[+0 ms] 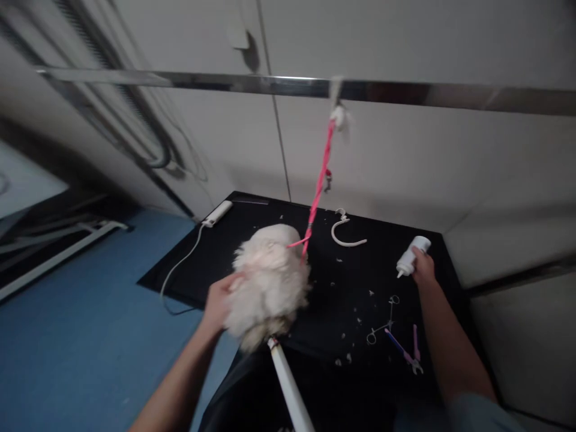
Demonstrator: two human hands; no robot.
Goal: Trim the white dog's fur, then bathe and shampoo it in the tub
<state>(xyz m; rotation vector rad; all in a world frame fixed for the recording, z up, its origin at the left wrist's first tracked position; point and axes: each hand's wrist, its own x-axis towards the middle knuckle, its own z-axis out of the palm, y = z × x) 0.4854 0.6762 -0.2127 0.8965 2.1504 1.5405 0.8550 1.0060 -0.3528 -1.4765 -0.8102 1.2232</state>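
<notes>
A fluffy white dog (265, 282) is on the black table (342, 384), a pink leash (320, 180) running from it up to a metal bar. My left hand (220, 300) is against the left side of its fur, the fingertips partly buried in it. At the table's right side, my right hand (423, 267) is closed around a white bottle (411, 255), whose nozzle points down and left. A white stick-like object (290, 387) reaches from the bottom edge to the fur; what holds it is not visible.
Scissors (389, 324) and pink-and-purple pliers (411, 354) lie near my right forearm. Behind are a white hook-shaped item (344, 237) and a corded white device (218, 213). The metal bar (202, 83) crosses above. Small fur tufts are scattered about.
</notes>
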